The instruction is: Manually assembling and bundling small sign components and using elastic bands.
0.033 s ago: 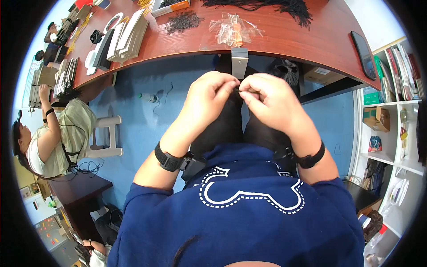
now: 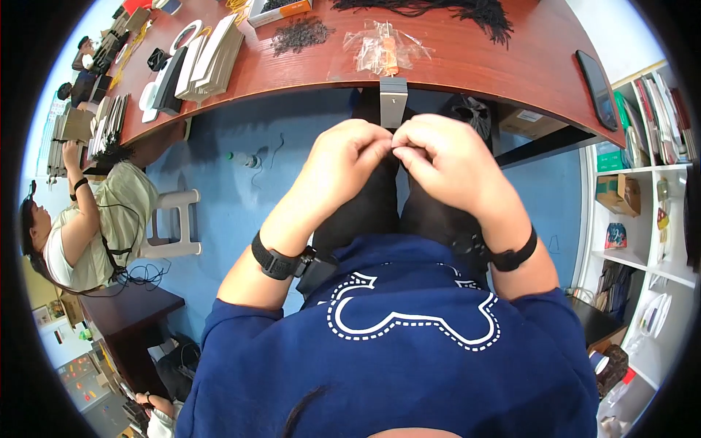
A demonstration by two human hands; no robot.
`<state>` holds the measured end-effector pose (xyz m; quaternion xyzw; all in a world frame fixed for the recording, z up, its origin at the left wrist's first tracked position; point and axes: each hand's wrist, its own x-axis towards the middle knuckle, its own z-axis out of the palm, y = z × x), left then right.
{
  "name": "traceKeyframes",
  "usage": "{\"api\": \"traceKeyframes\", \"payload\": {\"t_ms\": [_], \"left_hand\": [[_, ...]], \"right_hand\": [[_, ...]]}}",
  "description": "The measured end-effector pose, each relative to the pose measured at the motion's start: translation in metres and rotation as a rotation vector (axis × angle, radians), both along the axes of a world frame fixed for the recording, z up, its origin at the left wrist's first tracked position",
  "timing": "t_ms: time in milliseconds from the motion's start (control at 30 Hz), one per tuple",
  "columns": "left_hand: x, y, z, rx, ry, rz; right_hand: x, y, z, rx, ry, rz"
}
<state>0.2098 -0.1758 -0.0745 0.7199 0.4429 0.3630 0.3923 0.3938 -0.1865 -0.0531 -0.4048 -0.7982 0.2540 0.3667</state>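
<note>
My left hand and my right hand meet fingertip to fingertip over my lap, just below the table's near edge. Both are closed in a pinch, thumb against fingers. Whatever lies between the fingertips is too small and hidden to name. Right beyond them, a small grey block sits at the table edge. Behind it on the tabletop, crinkled clear plastic film lies around an orange strip. Farther left is a loose pile of small black pieces, and a bundle of black cords lies along the back.
Stacked pale cards and a black box stand at the table's left; a phone lies near its right edge. On the left, another person sits by a white stool. A bottle lies on the blue floor. White shelves rise at right.
My hands have drawn slightly closer, the right hand tilting a little. The small dark bit that showed between the fingertips is now covered.
</note>
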Motion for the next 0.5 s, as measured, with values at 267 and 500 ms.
{"api": "traceKeyframes", "payload": {"t_ms": [267,500], "left_hand": [[-0.013,0.004,-0.001,-0.573,-0.280,-0.306],[-0.019,0.007,-0.006,-0.650,-0.307,-0.352]], "right_hand": [[0.005,0.020,-0.040,-0.803,0.740,0.402],[0.004,0.004,-0.042,-0.699,0.757,0.286]]}}
